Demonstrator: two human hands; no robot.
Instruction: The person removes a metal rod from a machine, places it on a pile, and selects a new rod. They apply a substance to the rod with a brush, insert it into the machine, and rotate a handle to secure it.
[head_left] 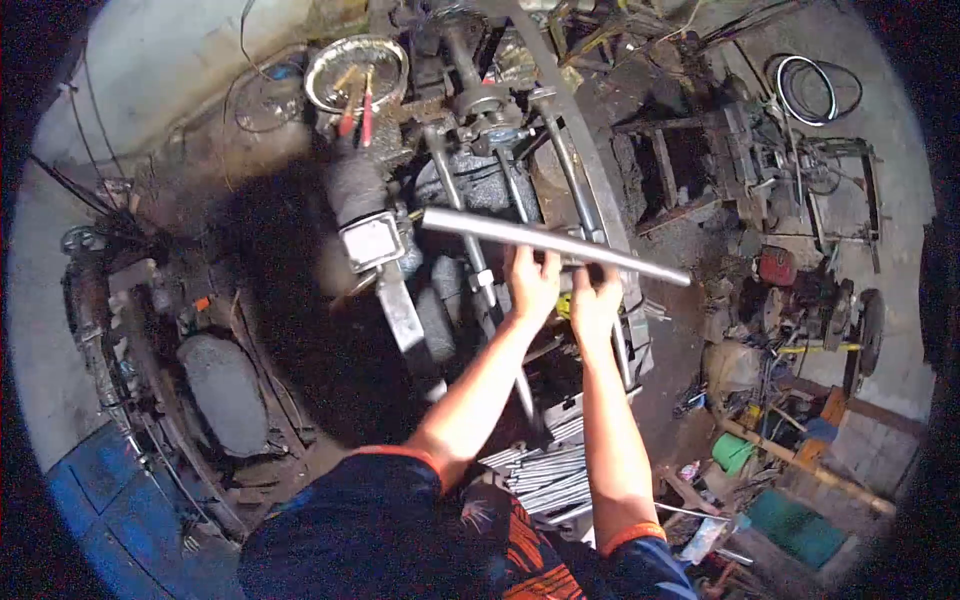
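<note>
A shiny metal pipe [480, 227] lies across both hands, its left end a little higher in the view than its right. My left hand [532, 288] is closed on it near the middle. Just to the right, my right hand [597, 302] grips the same pipe, with its fingers partly hidden. Beneath the pipe is a greasy machine with long steel guide rods [445, 175] and a round shaft fitting [485, 100]. Close to my body, several thin metal rods [550, 485] lie in a bundle, partly behind my forearms.
A round pan [318, 80] holding red-handled tools stands beyond the machine on the left. A pale square block [372, 241] sits left of the pipe. At right are a metal frame [870, 190], a green container [733, 453] and scattered parts.
</note>
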